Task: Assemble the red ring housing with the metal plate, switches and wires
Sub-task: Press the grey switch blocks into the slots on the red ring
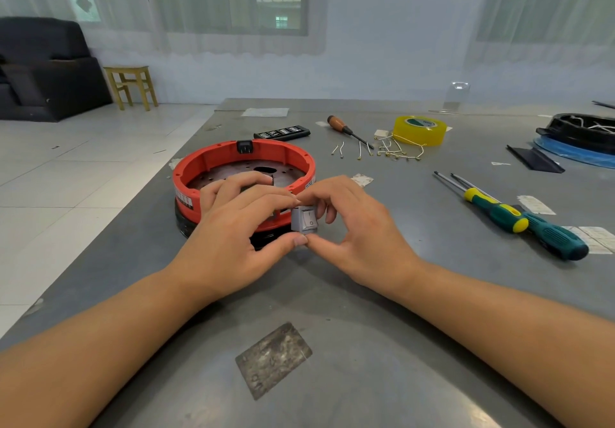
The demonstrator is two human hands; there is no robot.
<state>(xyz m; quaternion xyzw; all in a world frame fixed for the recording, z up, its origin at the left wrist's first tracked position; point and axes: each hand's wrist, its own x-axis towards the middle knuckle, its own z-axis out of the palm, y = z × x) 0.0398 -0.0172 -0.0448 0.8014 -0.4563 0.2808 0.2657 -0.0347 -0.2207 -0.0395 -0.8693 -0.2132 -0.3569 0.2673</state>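
Worn patch (pixel 273 359) on counter (pixel 432 294) nearest, at 6 o'clock. Both forearms reach in. Left hand (pixel 233 228) and right hand (pixel 359 228) meet at centre, each grip pinching grey switch (pixel 305 219), held against near wall of red ring (pixel 243 181). Metal plate (pixel 229 173) lies inside ring. Wires (pixel 392 151) and yellow tape roll (pixel 420 130) at 1 o'clock, green screwdrivers (pixel 519 219) at 3 o'clock.

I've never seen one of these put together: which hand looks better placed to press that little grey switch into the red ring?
Probably the right hand. It pinches the grey switch just outside the red ring housing, while the left hand reaches over the rim, seemingly steadying it.
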